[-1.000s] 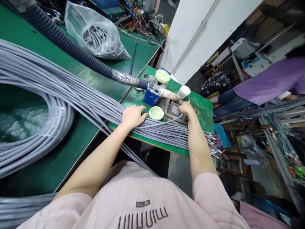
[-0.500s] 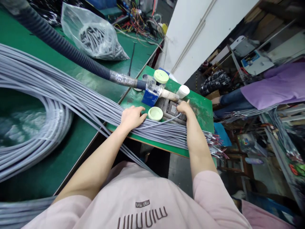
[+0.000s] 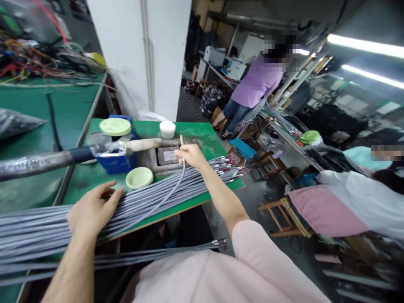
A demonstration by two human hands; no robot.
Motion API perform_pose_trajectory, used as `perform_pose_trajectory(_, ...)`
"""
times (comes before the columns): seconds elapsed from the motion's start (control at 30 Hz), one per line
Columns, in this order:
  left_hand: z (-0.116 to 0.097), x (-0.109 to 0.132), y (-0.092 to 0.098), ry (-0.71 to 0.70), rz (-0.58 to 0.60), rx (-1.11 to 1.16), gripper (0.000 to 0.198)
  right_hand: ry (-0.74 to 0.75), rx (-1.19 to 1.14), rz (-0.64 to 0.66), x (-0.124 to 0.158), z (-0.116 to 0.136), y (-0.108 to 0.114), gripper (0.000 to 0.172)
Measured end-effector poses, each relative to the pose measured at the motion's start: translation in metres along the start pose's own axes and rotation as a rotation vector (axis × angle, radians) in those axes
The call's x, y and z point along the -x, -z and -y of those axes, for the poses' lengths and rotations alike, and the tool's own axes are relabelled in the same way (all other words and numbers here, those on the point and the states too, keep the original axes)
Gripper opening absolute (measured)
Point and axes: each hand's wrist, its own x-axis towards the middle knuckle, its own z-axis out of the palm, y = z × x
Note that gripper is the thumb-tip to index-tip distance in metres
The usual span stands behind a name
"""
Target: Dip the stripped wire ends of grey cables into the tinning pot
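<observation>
Cables (image 3: 151, 198): gray bundle, running from 9 o'clock in the view across the green tabletop (image 3: 202, 132) toward 3 o'clock, thin colored wires (image 3: 232, 167) at the right ends.
Left hand (image 3: 94, 208): lying on the bundle, fingers loosely spread, thumb apart.
Blue box (image 3: 116, 163): at 1 o'clock from that hand.
Round dish (image 3: 139, 178): at 2 o'clock from it, just beside the bundle.
White cup (image 3: 167, 130): at 1 o'clock from the dish.
Right hand (image 3: 191, 155): pinching a single cable (image 3: 180, 179) near its tip.

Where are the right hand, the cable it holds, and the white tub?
Right hand (image 3: 193, 155): head view, back of the hand.
Cable (image 3: 183, 172): head view, grey sheath just below the hand.
White tub (image 3: 167, 133): head view, side wall.
</observation>
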Motion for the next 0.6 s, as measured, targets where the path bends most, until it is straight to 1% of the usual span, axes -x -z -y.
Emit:
perform_pose_trajectory(0.03, -0.002, 0.004, -0.001, -0.002, -0.11, 0.112, 0.035, 0.02, -0.143, -0.005, 0.016, -0.002, -0.001, 0.037)
perform_pose_trajectory(0.07, -0.005, 0.01, -0.003, 0.006, -0.245, 0.266, 0.03, 0.024, -0.254, -0.006, 0.033, -0.004, -0.002, 0.036)
perform_pose_trajectory(0.1, -0.01, 0.017, -0.005, 0.022, -0.349, 0.422, 0.029, 0.027, -0.332, -0.018, 0.049, -0.005, -0.005, 0.036)
perform_pose_trajectory(0.13, -0.016, 0.026, -0.01, 0.057, -0.429, 0.574, 0.029, 0.034, -0.38, -0.023, 0.063, -0.007, -0.007, 0.036)
perform_pose_trajectory(0.17, -0.023, 0.035, -0.015, 0.033, -0.427, 0.674, 0.031, 0.038, -0.411, -0.037, 0.077, -0.009, -0.01, 0.036)
perform_pose_trajectory(0.23, -0.038, 0.056, -0.032, -0.008, -0.356, 0.747, 0.031, 0.021, -0.452, -0.067, 0.1, -0.012, -0.015, 0.034)
perform_pose_trajectory(0.27, -0.046, 0.067, -0.041, -0.009, -0.25, 0.797, 0.032, 0.011, -0.478, -0.082, 0.11, -0.012, -0.017, 0.033)
perform_pose_trajectory(0.3, -0.052, 0.078, -0.05, -0.003, -0.066, 0.859, 0.035, 0.003, -0.503, -0.088, 0.119, -0.013, -0.019, 0.032)
perform_pose_trajectory(0.37, -0.064, 0.096, -0.067, 0.021, 0.217, 0.969, 0.039, 0.007, -0.543, -0.072, 0.133, -0.012, -0.021, 0.031)
perform_pose_trajectory(0.43, -0.074, 0.109, -0.076, 0.027, 0.405, 1.099, 0.041, 0.013, -0.558, -0.057, 0.143, -0.012, -0.024, 0.029)
perform_pose_trajectory(0.5, -0.082, 0.117, -0.079, 0.007, 0.577, 1.166, 0.037, 0.012, -0.56, -0.073, 0.15, -0.014, -0.027, 0.026)
perform_pose_trajectory(0.57, -0.085, 0.12, -0.076, -0.029, 0.748, 1.127, 0.031, 0.024, -0.534, -0.115, 0.153, -0.017, -0.029, 0.025)
perform_pose_trajectory(0.6, -0.086, 0.122, -0.075, -0.038, 0.808, 1.086, 0.031, 0.031, -0.518, -0.131, 0.153, -0.018, -0.03, 0.025)
